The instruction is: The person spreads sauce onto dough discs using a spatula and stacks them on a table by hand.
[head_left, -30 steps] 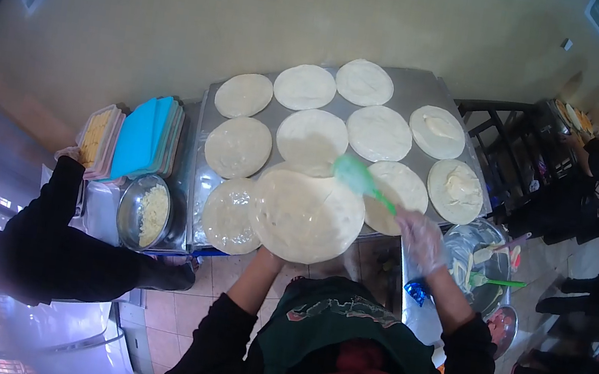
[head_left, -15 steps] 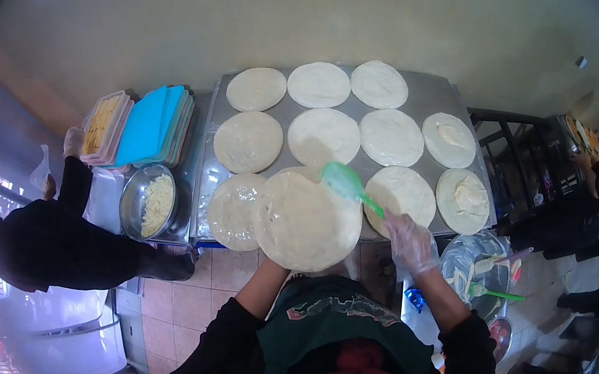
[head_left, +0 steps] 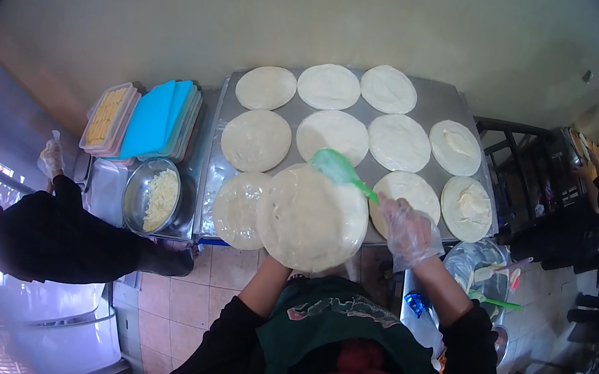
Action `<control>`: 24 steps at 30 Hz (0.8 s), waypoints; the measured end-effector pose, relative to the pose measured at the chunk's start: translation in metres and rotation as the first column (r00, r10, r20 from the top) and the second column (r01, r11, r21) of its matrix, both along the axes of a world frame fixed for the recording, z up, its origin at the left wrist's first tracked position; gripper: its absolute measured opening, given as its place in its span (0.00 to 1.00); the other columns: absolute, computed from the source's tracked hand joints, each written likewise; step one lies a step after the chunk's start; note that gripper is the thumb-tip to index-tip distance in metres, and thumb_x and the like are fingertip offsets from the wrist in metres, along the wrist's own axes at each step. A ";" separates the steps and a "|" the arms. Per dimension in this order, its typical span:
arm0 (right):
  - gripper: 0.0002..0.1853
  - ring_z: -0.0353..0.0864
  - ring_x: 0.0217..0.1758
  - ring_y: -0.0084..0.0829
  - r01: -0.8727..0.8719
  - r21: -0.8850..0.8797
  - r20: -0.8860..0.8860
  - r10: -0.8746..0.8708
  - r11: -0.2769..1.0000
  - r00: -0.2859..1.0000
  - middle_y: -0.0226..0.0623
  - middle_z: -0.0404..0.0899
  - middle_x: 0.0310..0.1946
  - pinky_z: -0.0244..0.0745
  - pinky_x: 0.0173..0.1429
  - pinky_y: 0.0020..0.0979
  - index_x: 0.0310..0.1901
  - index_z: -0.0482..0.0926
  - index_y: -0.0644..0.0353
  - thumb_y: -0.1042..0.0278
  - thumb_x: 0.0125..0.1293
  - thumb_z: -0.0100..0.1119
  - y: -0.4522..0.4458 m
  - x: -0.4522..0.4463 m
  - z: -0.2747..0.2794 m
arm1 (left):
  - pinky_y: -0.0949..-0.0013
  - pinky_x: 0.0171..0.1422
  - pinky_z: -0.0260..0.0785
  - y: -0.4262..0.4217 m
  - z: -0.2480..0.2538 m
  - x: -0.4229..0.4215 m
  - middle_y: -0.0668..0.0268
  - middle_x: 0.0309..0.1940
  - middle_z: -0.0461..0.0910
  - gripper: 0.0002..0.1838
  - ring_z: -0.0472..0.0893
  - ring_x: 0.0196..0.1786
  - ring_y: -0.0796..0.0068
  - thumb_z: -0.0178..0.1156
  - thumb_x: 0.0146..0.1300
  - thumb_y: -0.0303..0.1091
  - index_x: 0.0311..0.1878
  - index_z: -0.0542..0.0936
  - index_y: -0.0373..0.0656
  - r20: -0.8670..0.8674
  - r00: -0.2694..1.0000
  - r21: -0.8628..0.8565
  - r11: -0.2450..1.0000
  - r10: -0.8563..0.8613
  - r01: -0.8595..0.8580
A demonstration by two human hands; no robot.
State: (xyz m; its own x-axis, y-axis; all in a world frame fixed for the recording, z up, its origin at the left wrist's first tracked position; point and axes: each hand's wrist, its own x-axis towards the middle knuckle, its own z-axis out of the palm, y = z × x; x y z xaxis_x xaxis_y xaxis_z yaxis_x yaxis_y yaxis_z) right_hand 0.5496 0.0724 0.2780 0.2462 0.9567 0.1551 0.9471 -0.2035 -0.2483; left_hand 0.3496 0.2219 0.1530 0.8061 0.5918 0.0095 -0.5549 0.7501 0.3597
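Note:
A round flat dough base (head_left: pixel 310 223) is held up in front of me over the table's near edge. My left hand (head_left: pixel 277 267) supports it from below; its fingers are hidden and only the wrist area shows. My right hand (head_left: pixel 409 237), in a clear plastic glove, is closed around the handle of a green spatula (head_left: pixel 336 168). The spatula's blade lies at the upper edge of the held base. Several more dough bases rest on the metal table (head_left: pixel 438 99), some with a pale shiny spread. One base (head_left: pixel 467 209) at the right carries a mound of cream.
Left of the table stand a steel bowl (head_left: pixel 161 198) of grated pale food, blue-lidded trays (head_left: pixel 152 117) and a tray of yellow sticks (head_left: pixel 106 118). A plastic-lined container (head_left: pixel 473 261) and another green spatula (head_left: pixel 498 302) are at right. People stand at both sides.
The spatula has shifted slightly left and down along the base's edge, with my right hand following. At left, the co-worker's gloved hand has moved away from the trays.

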 end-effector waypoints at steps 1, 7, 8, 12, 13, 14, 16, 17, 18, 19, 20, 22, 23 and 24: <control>0.17 0.82 0.34 0.50 0.014 0.096 -0.083 -0.006 0.995 0.997 0.46 0.78 0.36 0.78 0.36 0.47 0.61 0.73 0.47 0.64 0.71 0.51 0.002 0.008 -0.006 | 0.54 0.76 0.61 0.000 0.005 -0.003 0.60 0.73 0.63 0.33 0.66 0.73 0.60 0.43 0.76 0.55 0.77 0.56 0.49 -0.001 1.000 0.000 1.000 0.001 -0.001; 0.15 0.82 0.33 0.49 -0.070 0.138 -0.045 0.077 0.988 0.996 0.43 0.78 0.35 0.77 0.35 0.48 0.58 0.75 0.47 0.65 0.70 0.53 -0.004 -0.018 0.035 | 0.52 0.74 0.64 0.001 0.019 -0.010 0.60 0.73 0.62 0.33 0.67 0.72 0.60 0.45 0.76 0.55 0.77 0.57 0.49 0.105 0.989 -0.105 0.988 -0.105 0.116; 0.17 0.81 0.30 0.46 -0.151 -0.013 -0.004 0.151 0.988 0.988 0.41 0.77 0.33 0.76 0.33 0.47 0.58 0.77 0.47 0.67 0.69 0.55 -0.007 -0.027 0.040 | 0.52 0.74 0.64 0.001 0.019 -0.010 0.60 0.73 0.63 0.33 0.67 0.72 0.60 0.44 0.76 0.55 0.77 0.57 0.48 0.104 0.988 -0.107 0.986 -0.115 0.126; 0.14 0.82 0.31 0.50 0.015 -0.019 0.049 -0.014 1.000 0.999 0.44 0.77 0.36 0.76 0.32 0.50 0.56 0.74 0.48 0.65 0.70 0.50 0.004 -0.007 0.027 | 0.55 0.73 0.66 0.003 0.014 -0.011 0.60 0.72 0.65 0.32 0.69 0.70 0.61 0.44 0.76 0.53 0.76 0.57 0.47 0.110 0.983 -0.127 0.979 -0.144 0.158; 0.14 0.82 0.31 0.50 0.013 -0.016 0.050 -0.012 1.000 0.999 0.44 0.77 0.36 0.76 0.32 0.50 0.56 0.74 0.48 0.65 0.70 0.50 0.005 -0.002 0.029 | 0.55 0.73 0.66 0.004 0.013 -0.011 0.60 0.72 0.65 0.32 0.69 0.70 0.61 0.44 0.76 0.53 0.76 0.57 0.47 0.111 0.984 -0.124 0.980 -0.143 0.156; 0.14 0.82 0.30 0.50 0.053 0.002 0.056 -0.053 0.999 0.997 0.44 0.77 0.36 0.76 0.31 0.50 0.56 0.75 0.48 0.65 0.70 0.50 0.007 0.003 0.031 | 0.55 0.73 0.66 0.006 0.006 -0.010 0.60 0.72 0.65 0.32 0.69 0.70 0.61 0.44 0.76 0.53 0.76 0.57 0.48 0.108 0.982 -0.133 0.976 -0.158 0.171; 0.13 0.82 0.30 0.49 0.088 0.016 0.062 -0.089 0.996 0.994 0.44 0.78 0.36 0.76 0.30 0.49 0.55 0.75 0.48 0.64 0.71 0.50 0.005 -0.001 0.033 | 0.55 0.73 0.66 0.006 -0.015 -0.007 0.60 0.72 0.65 0.32 0.69 0.70 0.62 0.44 0.76 0.53 0.77 0.57 0.48 0.103 0.977 -0.161 0.967 -0.184 0.199; 0.13 0.82 0.30 0.49 0.002 0.133 0.013 -0.004 0.991 1.000 0.44 0.78 0.36 0.76 0.30 0.48 0.55 0.75 0.47 0.63 0.72 0.50 -0.001 -0.013 0.036 | 0.55 0.73 0.66 0.004 -0.023 -0.008 0.61 0.72 0.65 0.32 0.69 0.70 0.62 0.44 0.76 0.53 0.77 0.57 0.48 0.100 0.976 -0.180 0.961 -0.195 0.210; 0.12 0.82 0.29 0.48 -0.076 0.252 -0.029 0.086 0.965 0.996 0.45 0.78 0.36 0.76 0.29 0.48 0.55 0.76 0.47 0.62 0.73 0.50 -0.004 -0.022 0.040 | 0.55 0.73 0.66 0.002 -0.025 -0.009 0.61 0.72 0.65 0.32 0.69 0.70 0.62 0.44 0.76 0.53 0.77 0.57 0.48 0.095 0.974 -0.198 0.955 -0.206 0.222; 0.12 0.82 0.29 0.48 -0.077 0.252 -0.032 0.088 0.965 0.996 0.45 0.78 0.36 0.76 0.29 0.48 0.55 0.76 0.47 0.62 0.73 0.50 -0.003 -0.027 0.044 | 0.55 0.73 0.66 0.002 -0.026 -0.012 0.61 0.72 0.65 0.32 0.69 0.70 0.62 0.44 0.76 0.53 0.77 0.57 0.48 0.092 0.975 -0.199 0.955 -0.204 0.219; 0.12 0.82 0.29 0.48 -0.082 0.100 0.002 0.082 0.992 0.997 0.45 0.78 0.37 0.76 0.29 0.48 0.55 0.76 0.48 0.61 0.73 0.49 -0.002 -0.031 0.049 | 0.55 0.73 0.65 0.002 -0.021 -0.015 0.61 0.72 0.66 0.32 0.70 0.70 0.62 0.44 0.76 0.53 0.77 0.57 0.48 0.086 0.976 -0.164 0.964 -0.199 0.211; 0.12 0.82 0.30 0.48 -0.079 -0.056 0.037 0.082 0.995 0.996 0.45 0.79 0.37 0.75 0.30 0.48 0.54 0.77 0.48 0.61 0.73 0.49 0.000 -0.026 0.044 | 0.56 0.74 0.65 -0.001 -0.001 -0.019 0.61 0.72 0.66 0.31 0.70 0.70 0.63 0.44 0.77 0.52 0.77 0.57 0.48 0.077 0.979 -0.094 0.976 -0.188 0.195; 0.11 0.82 0.33 0.48 0.030 0.025 0.041 -0.031 0.999 0.999 0.44 0.80 0.36 0.76 0.34 0.47 0.52 0.79 0.49 0.62 0.72 0.53 0.007 -0.016 0.042 | 0.56 0.74 0.65 -0.002 0.005 -0.020 0.61 0.71 0.66 0.31 0.70 0.70 0.63 0.44 0.77 0.51 0.77 0.57 0.48 0.078 0.981 -0.060 0.982 -0.177 0.182; 0.10 0.82 0.36 0.49 0.136 0.107 0.035 -0.140 0.985 0.989 0.43 0.81 0.35 0.77 0.39 0.46 0.51 0.81 0.50 0.63 0.71 0.56 0.012 -0.011 0.041 | 0.56 0.74 0.65 -0.001 0.008 -0.021 0.61 0.71 0.66 0.31 0.70 0.70 0.63 0.44 0.77 0.51 0.77 0.57 0.48 0.078 0.983 -0.025 0.986 -0.164 0.166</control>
State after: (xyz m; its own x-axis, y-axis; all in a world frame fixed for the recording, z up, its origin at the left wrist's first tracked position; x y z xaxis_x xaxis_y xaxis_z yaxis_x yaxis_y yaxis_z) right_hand 0.5381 0.0848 0.3186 0.3658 0.8920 0.2653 0.9218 -0.3080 -0.2354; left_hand 0.3286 0.2210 0.1614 0.8902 0.4519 0.0581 -0.4476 0.8437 0.2963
